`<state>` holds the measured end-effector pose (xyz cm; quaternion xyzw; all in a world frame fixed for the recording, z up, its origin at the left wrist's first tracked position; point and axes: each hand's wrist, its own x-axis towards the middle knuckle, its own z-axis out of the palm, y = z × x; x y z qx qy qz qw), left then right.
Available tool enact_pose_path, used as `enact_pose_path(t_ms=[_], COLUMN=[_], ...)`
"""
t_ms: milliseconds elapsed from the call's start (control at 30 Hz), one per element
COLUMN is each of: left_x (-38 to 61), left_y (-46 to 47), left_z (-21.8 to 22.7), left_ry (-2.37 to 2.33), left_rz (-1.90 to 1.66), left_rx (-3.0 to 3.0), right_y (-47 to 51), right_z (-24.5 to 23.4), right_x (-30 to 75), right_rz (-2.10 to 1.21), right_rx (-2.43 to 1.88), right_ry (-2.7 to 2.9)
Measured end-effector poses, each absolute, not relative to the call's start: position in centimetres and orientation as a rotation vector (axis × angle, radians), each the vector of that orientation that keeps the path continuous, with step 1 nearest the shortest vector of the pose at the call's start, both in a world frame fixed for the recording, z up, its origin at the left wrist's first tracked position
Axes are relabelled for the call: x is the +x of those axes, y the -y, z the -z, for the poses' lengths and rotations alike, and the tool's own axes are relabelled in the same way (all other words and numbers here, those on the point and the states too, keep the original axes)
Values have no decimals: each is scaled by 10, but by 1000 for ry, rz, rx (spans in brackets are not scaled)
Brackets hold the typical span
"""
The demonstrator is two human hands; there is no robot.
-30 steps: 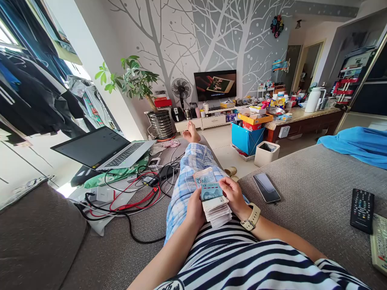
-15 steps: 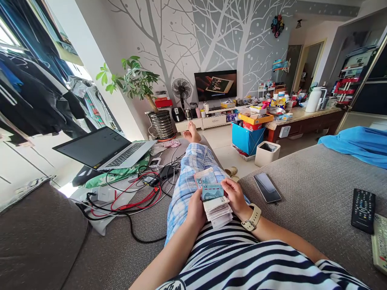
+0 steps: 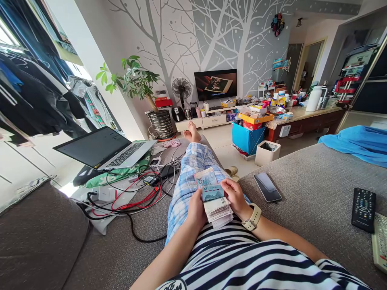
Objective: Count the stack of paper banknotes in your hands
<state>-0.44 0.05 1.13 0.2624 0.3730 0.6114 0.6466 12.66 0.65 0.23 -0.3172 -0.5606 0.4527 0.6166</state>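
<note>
Sofa (image 3: pixel 314 201) flanks notes (image 3: pixel 213 194); left hand (image 3: pixel 197 208) grips their left edge, fingers hidden underneath; right hand (image 3: pixel 237 198) pinches their right edge.

Premises identified as a home, specifically a lived-in living room. Principal evidence is the television (image 3: pixel 215 85), switched on, standing on a low white cabinet (image 3: pixel 213 120). The wall (image 3: pixel 169 50) behind the television bears painted bare trees; a wall clock (image 3: pixel 277 25) hangs above and to the right of it. Left of the television stand a fan (image 3: pixel 181 89) and a potted plant (image 3: pixel 137 78); much further left, clothes (image 3: pixel 33 96) hang in rows. Right of the television, a long table (image 3: pixel 302 124) carries crowded household goods, including a white jug (image 3: pixel 313 99). Facing the television is a grey fabric sofa (image 3: pixel 314 181), on which a remote control (image 3: pixel 363 210) lies and a person reclines with one bare foot (image 3: pixel 192 133) showing.
</note>
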Motion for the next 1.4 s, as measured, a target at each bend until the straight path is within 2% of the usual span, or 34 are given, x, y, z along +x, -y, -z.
enact_pose_path(t_ms=[900,1400], left_x=[-4,-13], left_y=[-1,-14], left_z=[-13,8], left_ry=[-876,-858], left_rz=[-1381,-1329], left_rx=[571,687], right_y=[-11,-13], right_z=[4,6], right_x=[125,125], right_rz=[-1075,-1092], right_rx=[-704,-637], right_ry=[1271,1272])
